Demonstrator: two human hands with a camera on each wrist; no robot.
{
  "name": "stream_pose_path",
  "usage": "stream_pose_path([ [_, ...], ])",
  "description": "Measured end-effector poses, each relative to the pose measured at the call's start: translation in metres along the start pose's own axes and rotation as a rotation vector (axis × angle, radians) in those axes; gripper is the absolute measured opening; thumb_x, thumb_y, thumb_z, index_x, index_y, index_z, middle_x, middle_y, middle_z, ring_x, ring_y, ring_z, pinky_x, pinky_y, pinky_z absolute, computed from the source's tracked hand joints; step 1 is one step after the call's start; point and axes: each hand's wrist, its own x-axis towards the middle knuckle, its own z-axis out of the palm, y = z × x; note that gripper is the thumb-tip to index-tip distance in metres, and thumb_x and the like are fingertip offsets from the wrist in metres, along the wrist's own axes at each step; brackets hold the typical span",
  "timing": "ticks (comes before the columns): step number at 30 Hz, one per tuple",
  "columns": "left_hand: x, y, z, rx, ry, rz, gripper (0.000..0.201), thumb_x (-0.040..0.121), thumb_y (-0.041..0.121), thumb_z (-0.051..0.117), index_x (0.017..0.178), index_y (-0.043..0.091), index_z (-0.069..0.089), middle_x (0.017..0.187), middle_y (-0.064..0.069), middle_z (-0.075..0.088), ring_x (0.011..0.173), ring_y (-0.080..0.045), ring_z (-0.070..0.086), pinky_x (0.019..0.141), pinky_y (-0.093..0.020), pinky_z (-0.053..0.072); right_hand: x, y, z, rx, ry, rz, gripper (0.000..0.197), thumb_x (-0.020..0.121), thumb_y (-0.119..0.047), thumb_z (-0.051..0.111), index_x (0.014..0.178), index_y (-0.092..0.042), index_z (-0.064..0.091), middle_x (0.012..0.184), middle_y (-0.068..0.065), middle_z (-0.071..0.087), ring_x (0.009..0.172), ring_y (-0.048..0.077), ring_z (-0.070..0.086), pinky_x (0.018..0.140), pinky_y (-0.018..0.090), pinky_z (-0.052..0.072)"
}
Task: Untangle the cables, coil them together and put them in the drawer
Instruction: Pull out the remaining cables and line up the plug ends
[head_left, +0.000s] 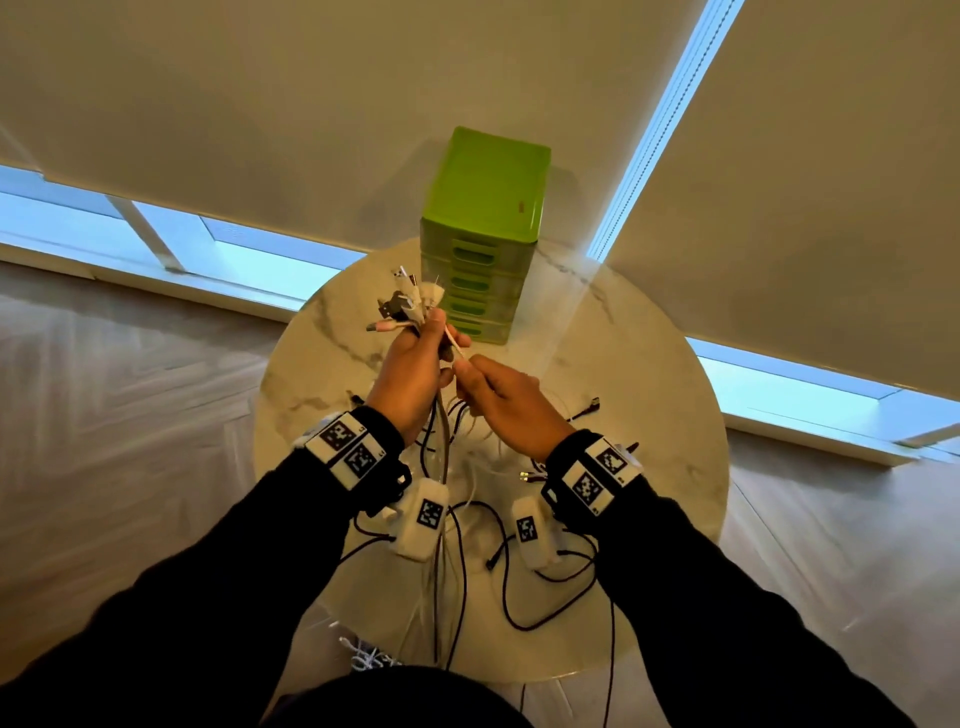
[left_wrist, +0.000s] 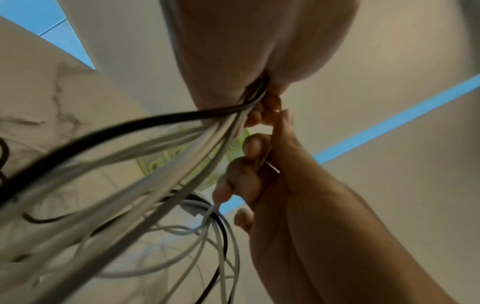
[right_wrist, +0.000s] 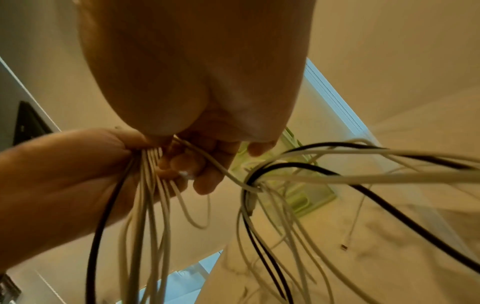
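My left hand (head_left: 422, 347) is raised over the table and grips a bundle of white and black cables (head_left: 441, 452) just below their plugs (head_left: 402, 305), which fan out above the fist. My right hand (head_left: 477, 373) is beside it and pinches one white cable (head_left: 456, 347) that runs up to the left hand. In the right wrist view this white cable (right_wrist: 217, 165) leads down to a knot (right_wrist: 253, 186) of white and black strands. The loose cable lengths (left_wrist: 166, 152) hang down onto the table. The green drawer unit (head_left: 485, 234) stands behind, with all its drawers closed.
The round marble table (head_left: 649, 415) carries loose cable loops (head_left: 524, 587) near its front edge, some hanging over it. A black plug (head_left: 592, 404) lies to the right of my hands. Window blinds and wooden floor surround the table.
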Motion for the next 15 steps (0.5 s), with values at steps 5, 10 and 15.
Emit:
stream_pose_path([
  [5,-0.001,0.005,0.001,-0.141,0.045,0.068,0.037,0.109,0.038,0.035,0.082,0.017,0.049,0.064,0.007,0.055,0.073,-0.014,0.066,0.079,-0.036,0.052,-0.006,0.037,0.014,-0.177,-0.151,0.091,0.039,0.103,-0.051,0.041,0.081,-0.022,0.052,0.075,-0.005,0.064,0.073,0.011,0.060,0.079,0.038,0.047],
  [10,0.001,0.032,-0.017,-0.337,-0.010,0.131,0.038,0.109,0.039,0.037,0.076,0.021,0.045,0.061,0.007,0.040,0.047,-0.008,0.039,0.052,-0.028,0.040,-0.010,0.077,0.005,-0.449,-0.173,0.210,0.039,0.102,-0.060,0.031,0.075,-0.033,0.042,0.080,-0.010,0.055,0.085,0.015,0.054,0.087,0.044,0.030],
  [15,0.010,0.061,-0.042,-0.304,0.014,0.240,0.039,0.109,0.040,0.035,0.076,0.023,0.043,0.059,0.009,0.037,0.046,-0.006,0.027,0.049,-0.023,0.024,-0.015,0.112,-0.017,-0.329,-0.184,0.285,0.038,0.100,-0.062,0.035,0.076,-0.040,0.055,0.081,-0.019,0.060,0.083,0.003,0.056,0.093,0.043,0.034],
])
